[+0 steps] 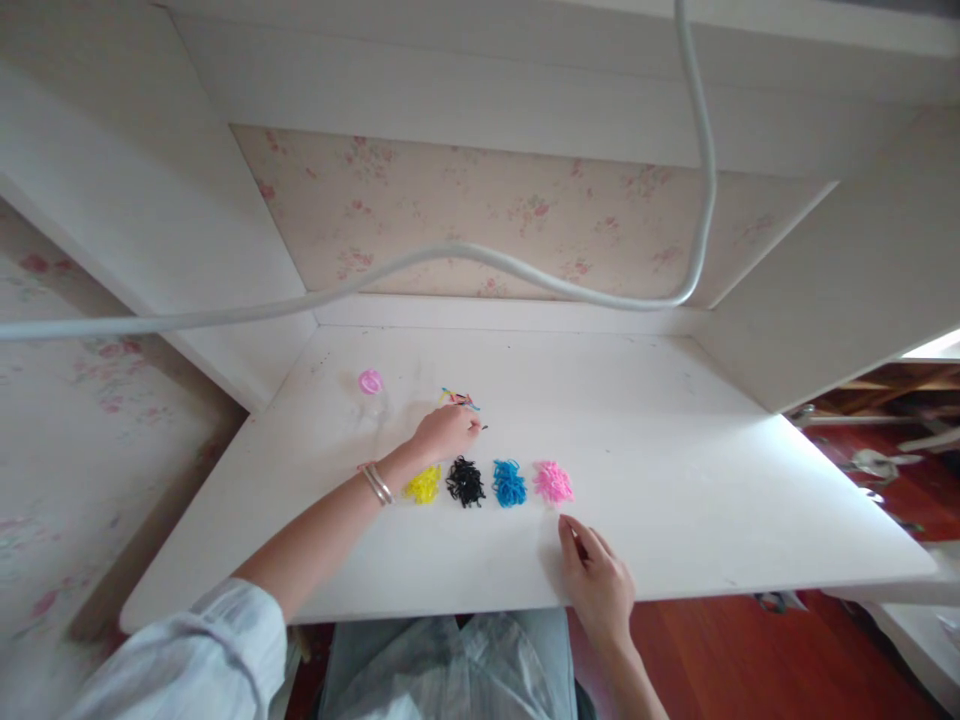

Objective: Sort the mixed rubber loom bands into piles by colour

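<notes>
My left hand (448, 432) reaches over the white desk with its fingers pinched on a small black rubber band (484, 428). Just beyond it lies a small mixed heap of coloured bands (459, 398). Four-colour sorting shows nearer me in a row: a yellow pile (423, 485), partly behind my left wrist, then a black pile (466, 482), a blue pile (509, 483) and a pink pile (553, 482). My right hand (598, 575) rests near the desk's front edge, just below the pink pile. Its fingers are closed together; whether anything is in them is hidden.
A clear container with a pink lid (370, 382) stands at the back left of the desk (675, 480). A white cable (465, 250) hangs across the view above. Side panels and a floral back wall (525, 215) enclose the desk.
</notes>
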Demonstrator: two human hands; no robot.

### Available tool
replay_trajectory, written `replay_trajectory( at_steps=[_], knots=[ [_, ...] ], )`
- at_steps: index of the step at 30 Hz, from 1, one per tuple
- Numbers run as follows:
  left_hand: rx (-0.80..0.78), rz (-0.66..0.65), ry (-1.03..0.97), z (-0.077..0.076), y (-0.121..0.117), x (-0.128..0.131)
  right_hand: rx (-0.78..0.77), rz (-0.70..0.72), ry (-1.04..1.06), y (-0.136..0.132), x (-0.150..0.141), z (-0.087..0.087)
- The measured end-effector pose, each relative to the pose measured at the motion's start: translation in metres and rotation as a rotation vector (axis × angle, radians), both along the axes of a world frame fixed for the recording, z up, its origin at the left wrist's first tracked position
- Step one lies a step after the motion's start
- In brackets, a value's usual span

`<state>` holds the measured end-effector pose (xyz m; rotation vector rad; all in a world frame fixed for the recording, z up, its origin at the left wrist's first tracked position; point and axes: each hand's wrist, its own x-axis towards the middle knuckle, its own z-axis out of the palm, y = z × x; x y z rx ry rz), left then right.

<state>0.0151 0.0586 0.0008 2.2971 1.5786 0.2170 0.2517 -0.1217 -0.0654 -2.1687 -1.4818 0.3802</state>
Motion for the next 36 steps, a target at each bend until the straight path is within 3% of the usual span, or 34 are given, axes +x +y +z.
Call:
replay_trajectory(
  at_steps=[7,14,17,21,25,30,33,36],
  knots=[
    [-0.073,0.059,0.039,0.0,-0.041,-0.026,0.015,0.019,-0.02,0.0,0.002,0.001],
    [-0.068,0.077,0.027,-0.001,-0.054,-0.027,0.006,0.004,-0.001,0.0,-0.002,0.005],
    [-0.06,0.08,0.006,0.006,-0.053,-0.031,0.018,-0.004,0.099,0.002,0.001,0.006],
    [-0.012,0.136,-0.065,0.018,-0.06,-0.049,0.023,-0.019,0.38,0.014,0.009,0.014],
    [0.093,0.281,-0.321,0.018,-0.092,-0.076,0.015,0.104,0.456,0.046,0.003,0.041],
    [0.08,0.512,-0.526,-0.011,-0.147,-0.107,-0.065,0.376,0.06,0.111,-0.037,0.074],
    [0.067,0.653,-0.547,-0.034,-0.171,-0.122,-0.155,0.463,-0.114,0.153,-0.063,0.076],
    [0.107,0.682,-0.533,-0.048,-0.182,-0.129,-0.205,0.486,-0.174,0.186,-0.082,0.068]
  ],
)
